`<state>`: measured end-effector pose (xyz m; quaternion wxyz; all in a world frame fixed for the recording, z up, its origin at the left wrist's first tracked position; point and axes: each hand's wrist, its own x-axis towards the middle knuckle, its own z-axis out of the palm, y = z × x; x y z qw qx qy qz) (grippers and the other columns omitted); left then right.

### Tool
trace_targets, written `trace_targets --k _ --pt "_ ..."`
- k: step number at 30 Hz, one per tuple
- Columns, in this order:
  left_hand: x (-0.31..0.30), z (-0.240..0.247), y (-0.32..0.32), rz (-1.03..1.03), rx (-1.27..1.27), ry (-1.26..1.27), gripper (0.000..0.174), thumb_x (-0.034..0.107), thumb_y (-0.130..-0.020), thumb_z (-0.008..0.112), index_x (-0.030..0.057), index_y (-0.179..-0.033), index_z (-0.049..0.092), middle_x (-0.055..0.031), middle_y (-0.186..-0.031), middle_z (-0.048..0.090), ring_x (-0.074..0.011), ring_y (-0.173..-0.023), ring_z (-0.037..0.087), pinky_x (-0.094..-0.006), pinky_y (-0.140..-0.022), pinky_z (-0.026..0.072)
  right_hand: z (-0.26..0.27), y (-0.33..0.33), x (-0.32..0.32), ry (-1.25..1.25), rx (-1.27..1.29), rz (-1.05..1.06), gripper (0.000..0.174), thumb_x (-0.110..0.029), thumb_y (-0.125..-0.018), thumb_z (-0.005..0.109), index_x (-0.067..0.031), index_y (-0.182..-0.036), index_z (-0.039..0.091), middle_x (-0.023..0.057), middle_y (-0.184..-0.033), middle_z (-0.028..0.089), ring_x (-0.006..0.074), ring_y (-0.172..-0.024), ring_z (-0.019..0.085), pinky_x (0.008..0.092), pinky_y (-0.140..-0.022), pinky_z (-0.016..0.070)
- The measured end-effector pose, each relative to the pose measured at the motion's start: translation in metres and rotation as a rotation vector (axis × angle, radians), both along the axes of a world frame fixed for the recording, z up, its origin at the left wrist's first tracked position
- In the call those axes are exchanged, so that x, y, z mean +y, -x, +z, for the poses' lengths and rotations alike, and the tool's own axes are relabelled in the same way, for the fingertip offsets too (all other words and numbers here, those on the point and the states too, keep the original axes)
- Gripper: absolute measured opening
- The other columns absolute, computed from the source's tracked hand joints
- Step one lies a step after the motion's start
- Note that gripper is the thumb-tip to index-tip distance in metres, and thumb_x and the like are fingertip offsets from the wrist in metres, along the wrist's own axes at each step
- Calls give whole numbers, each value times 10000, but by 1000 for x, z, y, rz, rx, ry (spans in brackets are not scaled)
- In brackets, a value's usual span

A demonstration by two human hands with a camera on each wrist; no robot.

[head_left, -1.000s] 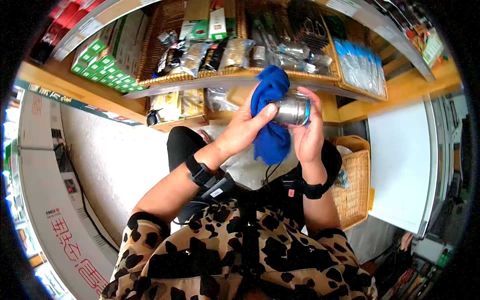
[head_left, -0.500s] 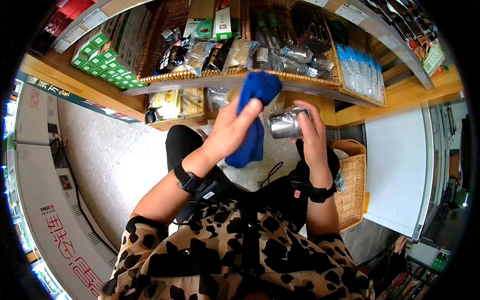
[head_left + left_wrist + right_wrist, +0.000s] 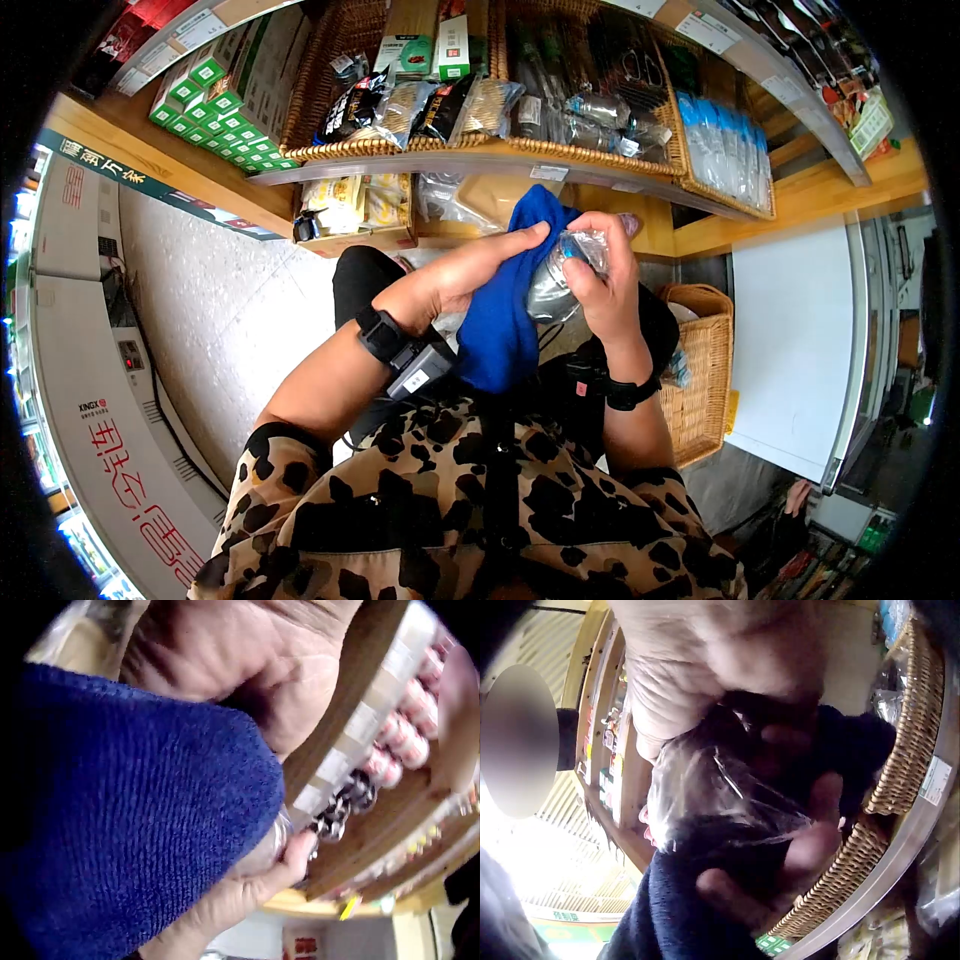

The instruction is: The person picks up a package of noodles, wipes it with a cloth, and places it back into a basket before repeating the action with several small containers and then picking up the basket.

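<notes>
A blue cloth (image 3: 500, 320) hangs from the left hand (image 3: 465, 272), whose thumb pinches it near the top. The right hand (image 3: 612, 285) grips a shiny item in clear plastic wrap (image 3: 550, 287), thumb on its near side, and the cloth lies against the item's left side. In the left wrist view the cloth (image 3: 150, 802) covers much of the picture, with the left palm (image 3: 247, 660) above it. The right wrist view shows the crinkled plastic (image 3: 720, 795) beneath the right palm (image 3: 720, 652), with fingertips and dark blue cloth (image 3: 682, 915) below.
Wicker baskets (image 3: 400, 152) of packaged goods stand on the shelf ahead, beside green-and-white boxes (image 3: 215, 110). Below is a carton of yellow packets (image 3: 355, 240). A wicker basket (image 3: 700, 390) stands on the floor at the right, next to a white panel (image 3: 795, 350).
The wrapped item, apart from the cloth half a second ago, now touches it again and is tilted. The cloth hangs lower and longer, and the right thumb has moved across the item.
</notes>
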<state>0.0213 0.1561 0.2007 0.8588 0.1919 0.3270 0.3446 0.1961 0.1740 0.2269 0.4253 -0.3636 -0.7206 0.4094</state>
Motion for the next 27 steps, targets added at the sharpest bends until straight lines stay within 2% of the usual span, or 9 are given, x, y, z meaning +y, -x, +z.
trace_targets --k 1,4,8,9,14,17,20,23,27 --pt "-2 -3 4 -90 -198 127 541 465 -868 526 39 -1198 481 -133 -1036 619 -258 -848 643 -466 -717 555 0 -1 0 85 61 35 351 -251 -752 623 -28 -1003 521 51 -873 558 135 -811 536 270 -760 430" --pt "-7 -9 -2 -55 -420 166 520 437 -864 545 58 -1213 475 -135 -1056 611 -279 -869 635 -511 -702 542 9 -1 9 124 56 185 350 -266 -761 623 -27 -1009 559 53 -906 542 147 -859 535 271 -793 419" --pt "-4 -5 0 171 -197 -14 497 377 -865 567 45 -1221 463 -121 -1096 599 -235 -885 632 -377 -763 538 4 -5 25 -157 -157 120 407 -297 -825 630 -45 -1140 576 62 -985 501 185 -939 531 285 -828 417" --pt "-3 -2 2 228 -121 -66 436 327 -864 583 45 -1182 489 -94 -1040 612 -187 -843 632 -311 -735 534 8 -4 22 -77 -139 104 421 -258 -843 628 -51 -1201 546 55 -946 521 170 -909 538 280 -817 424" --pt "-6 22 12 337 317 -318 370 246 -835 640 54 -1129 523 -10 -889 593 -88 -750 564 -229 -641 482 19 1 13 435 -82 112 460 -159 -848 624 -55 -1266 461 42 -894 555 101 -802 529 232 -710 446" --pt "-6 5 11 403 327 -440 407 216 -830 651 37 -1169 513 0 -947 599 -78 -795 552 -232 -723 470 3 12 11 334 79 174 518 -107 -826 635 -59 -1290 409 27 -876 554 74 -683 517 206 -594 439" --pt "-10 13 22 298 295 -326 417 212 -843 636 26 -1186 488 -35 -987 601 -99 -802 575 -250 -697 496 9 15 9 448 -75 102 467 -126 -827 640 -37 -1248 456 48 -997 553 90 -827 526 226 -709 451" --pt "-8 -4 27 362 8 -250 422 246 -859 613 28 -1196 481 -66 -1014 612 -138 -823 613 -279 -706 526 14 16 10 471 -8 256 449 -111 -828 632 -36 -1240 470 53 -1062 543 99 -896 518 242 -760 444" --pt "-13 -17 45 224 -126 -19 436 300 -877 579 24 -1200 482 -98 -1043 619 -184 -855 640 -310 -735 547 14 24 13 437 -35 414 444 -65 -827 609 -44 -1248 469 37 -1121 534 114 -987 498 254 -851 409"
